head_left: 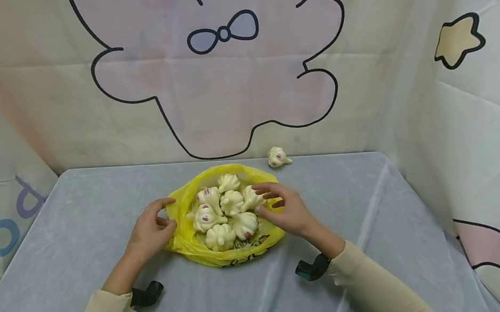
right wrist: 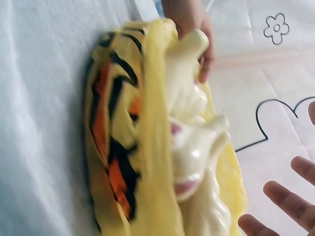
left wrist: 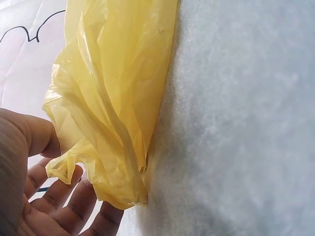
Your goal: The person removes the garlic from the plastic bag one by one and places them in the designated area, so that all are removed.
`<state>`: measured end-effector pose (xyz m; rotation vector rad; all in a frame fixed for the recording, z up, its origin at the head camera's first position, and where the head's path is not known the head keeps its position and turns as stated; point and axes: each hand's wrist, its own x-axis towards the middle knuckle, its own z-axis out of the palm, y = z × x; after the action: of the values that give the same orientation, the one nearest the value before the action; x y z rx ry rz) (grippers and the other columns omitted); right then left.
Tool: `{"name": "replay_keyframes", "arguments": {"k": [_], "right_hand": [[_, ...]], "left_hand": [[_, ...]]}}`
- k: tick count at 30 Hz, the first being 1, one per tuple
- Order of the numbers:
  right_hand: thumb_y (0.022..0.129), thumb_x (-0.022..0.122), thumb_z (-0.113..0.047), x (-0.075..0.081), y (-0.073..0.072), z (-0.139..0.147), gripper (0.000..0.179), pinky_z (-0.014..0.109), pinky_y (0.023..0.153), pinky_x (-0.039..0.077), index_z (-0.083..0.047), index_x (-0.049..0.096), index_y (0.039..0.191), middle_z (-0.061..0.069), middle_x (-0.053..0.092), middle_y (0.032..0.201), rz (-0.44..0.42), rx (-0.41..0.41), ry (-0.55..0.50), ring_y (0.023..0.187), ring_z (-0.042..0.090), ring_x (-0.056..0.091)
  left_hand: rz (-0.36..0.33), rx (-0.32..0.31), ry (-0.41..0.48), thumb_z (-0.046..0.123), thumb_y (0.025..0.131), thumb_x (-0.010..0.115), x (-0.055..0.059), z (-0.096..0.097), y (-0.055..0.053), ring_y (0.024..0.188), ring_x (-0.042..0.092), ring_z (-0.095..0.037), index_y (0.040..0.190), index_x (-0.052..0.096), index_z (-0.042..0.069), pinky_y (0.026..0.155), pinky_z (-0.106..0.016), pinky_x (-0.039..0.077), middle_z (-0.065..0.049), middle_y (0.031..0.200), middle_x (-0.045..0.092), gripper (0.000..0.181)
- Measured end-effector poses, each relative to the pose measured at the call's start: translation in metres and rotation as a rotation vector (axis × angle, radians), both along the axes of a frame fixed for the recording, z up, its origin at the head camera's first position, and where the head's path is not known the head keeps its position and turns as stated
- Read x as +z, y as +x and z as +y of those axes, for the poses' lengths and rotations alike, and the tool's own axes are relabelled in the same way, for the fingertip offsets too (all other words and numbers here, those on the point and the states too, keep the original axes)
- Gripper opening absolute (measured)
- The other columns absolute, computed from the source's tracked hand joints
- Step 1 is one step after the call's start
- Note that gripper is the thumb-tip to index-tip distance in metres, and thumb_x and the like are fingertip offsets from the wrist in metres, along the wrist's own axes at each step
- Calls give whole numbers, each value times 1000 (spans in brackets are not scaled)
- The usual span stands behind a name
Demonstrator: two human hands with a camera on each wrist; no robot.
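Observation:
A yellow plastic bag (head_left: 236, 255) lies with its mouth spread wide, holding several glossy cream garlic bulbs (head_left: 231, 202), some with purple patches. My left hand (head_left: 150, 229) is at the bag's left edge, thumb and forefinger parted around it. In the left wrist view, loosely bent fingers (left wrist: 74, 204) touch a crumpled corner of the bag (left wrist: 118, 98). Over the right rim hovers my right hand (head_left: 289, 212), its fingers parted beside the nearest bulb. The right wrist view has spread fingertips (right wrist: 278, 191) apart from the bulbs (right wrist: 189, 157), with nothing between them.
One loose garlic bulb (head_left: 277, 156) lies behind the bag, near the table's back edge. A grey cloth with creases covers the table (head_left: 345, 206). Printed curtains (head_left: 241, 98) stand close behind and at both sides. Dark camera mounts (head_left: 314, 267) sit at my wrists.

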<state>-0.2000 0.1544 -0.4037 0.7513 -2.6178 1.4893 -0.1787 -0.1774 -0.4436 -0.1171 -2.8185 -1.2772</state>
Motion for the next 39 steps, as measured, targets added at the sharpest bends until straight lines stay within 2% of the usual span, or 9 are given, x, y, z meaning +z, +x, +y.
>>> {"name": "replay_keyframes", "arguments": {"k": [12,20,33,39], "right_hand": [[88,67,-25,-16,11,-18,40,56,85,49,-19,60,127,13,64,119,-31,52,23,107,31,62],[85,70,-24,-24,12,-24,40,51,88,49,-14,63,123,8,65,116,17,43,54,107,29,61],[81,69,-16,-34,5,-30,31,38,79,50,-11,67,112,8,69,102,131,0,95,94,22,63],[81,70,-19,-37,4,-33,31,37,82,51,-14,68,111,5,69,105,156,-3,144,96,18,63]], "left_hand": [[11,-10,-5,12,90,57,-1,0,1,89,63,-27,137,47,8,64,-30,53,-20,141,43,49],[5,-12,5,11,90,57,-1,-1,1,90,63,-28,137,47,9,63,-30,53,-21,142,43,48],[6,-11,-3,12,90,56,0,1,-1,89,63,-27,137,48,9,64,-31,53,-19,141,44,47],[4,-10,-1,12,90,56,0,2,-2,89,63,-27,136,48,9,65,-31,53,-19,140,45,48]]}}
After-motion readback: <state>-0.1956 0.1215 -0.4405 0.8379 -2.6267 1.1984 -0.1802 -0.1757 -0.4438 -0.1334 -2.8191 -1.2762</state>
